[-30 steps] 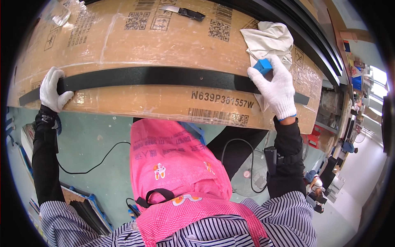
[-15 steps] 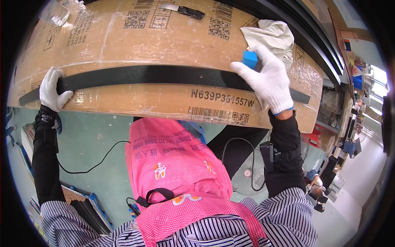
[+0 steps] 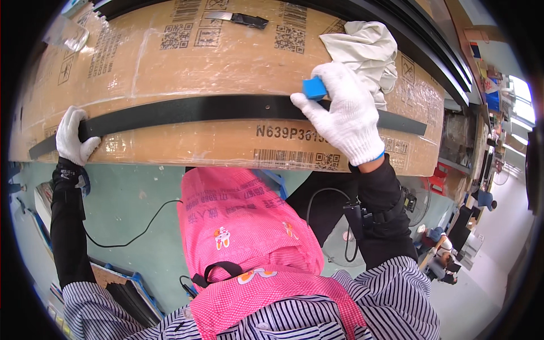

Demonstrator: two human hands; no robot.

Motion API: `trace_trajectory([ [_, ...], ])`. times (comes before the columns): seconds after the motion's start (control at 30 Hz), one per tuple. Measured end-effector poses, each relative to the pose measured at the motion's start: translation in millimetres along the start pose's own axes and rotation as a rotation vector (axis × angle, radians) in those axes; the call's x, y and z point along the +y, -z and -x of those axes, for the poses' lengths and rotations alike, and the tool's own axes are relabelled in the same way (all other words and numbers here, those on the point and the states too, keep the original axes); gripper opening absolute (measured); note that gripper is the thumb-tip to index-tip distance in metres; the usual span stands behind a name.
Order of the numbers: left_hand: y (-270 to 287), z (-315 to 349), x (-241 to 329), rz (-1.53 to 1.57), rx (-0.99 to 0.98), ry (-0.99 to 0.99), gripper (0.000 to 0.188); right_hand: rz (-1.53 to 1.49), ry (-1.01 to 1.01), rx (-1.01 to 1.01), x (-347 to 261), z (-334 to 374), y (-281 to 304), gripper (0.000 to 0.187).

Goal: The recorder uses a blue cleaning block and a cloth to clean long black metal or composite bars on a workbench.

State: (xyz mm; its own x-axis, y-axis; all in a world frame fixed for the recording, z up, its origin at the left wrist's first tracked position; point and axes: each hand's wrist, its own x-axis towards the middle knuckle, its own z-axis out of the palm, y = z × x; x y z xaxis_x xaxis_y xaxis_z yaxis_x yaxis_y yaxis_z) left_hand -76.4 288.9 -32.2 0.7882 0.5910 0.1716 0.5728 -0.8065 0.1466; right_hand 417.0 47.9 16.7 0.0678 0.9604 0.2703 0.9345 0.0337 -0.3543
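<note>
A long flat black strip (image 3: 204,109) with a small hole lies across a big cardboard box (image 3: 187,68). My left hand (image 3: 75,136), in a white knit glove, grips the strip near its left end, thumb on the near side and fingers over it. Between the thumb and fingers of my gloved right hand (image 3: 345,110) is a small blue block (image 3: 314,88). That hand is over the right part of the strip and hides a stretch of it. Whether the block touches the strip, I cannot tell.
A utility knife (image 3: 243,20) with its blade out lies at the box's far side. A crumpled pale cloth (image 3: 365,51) sits beyond my right hand. A clear plastic cup (image 3: 71,34) is at the far left. Long black profiles (image 3: 425,42) run along the far right.
My right hand has moved left along the strip with the blue block. My left hand keeps its grip near the strip's left end. The whole view has shifted slightly.
</note>
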Motion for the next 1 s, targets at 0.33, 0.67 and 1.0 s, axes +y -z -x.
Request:
trace_trajectory([
  [0.33,4.6,-9.0,3.4,-0.021,-0.002,0.007,0.054,-0.073,-0.254,0.123,14.2,17.5,15.4,0.035],
  [0.67,-6.6,-0.1,-6.6,-0.041,0.017,0.001,0.049,0.070,-0.371,0.250,48.8,48.8,24.2,0.032],
  [1.0,-14.2,-2.1,-7.2,-0.041,0.056,-0.026,0.053,0.467,-1.031,0.251,276.2,162.2,143.2,0.051],
])
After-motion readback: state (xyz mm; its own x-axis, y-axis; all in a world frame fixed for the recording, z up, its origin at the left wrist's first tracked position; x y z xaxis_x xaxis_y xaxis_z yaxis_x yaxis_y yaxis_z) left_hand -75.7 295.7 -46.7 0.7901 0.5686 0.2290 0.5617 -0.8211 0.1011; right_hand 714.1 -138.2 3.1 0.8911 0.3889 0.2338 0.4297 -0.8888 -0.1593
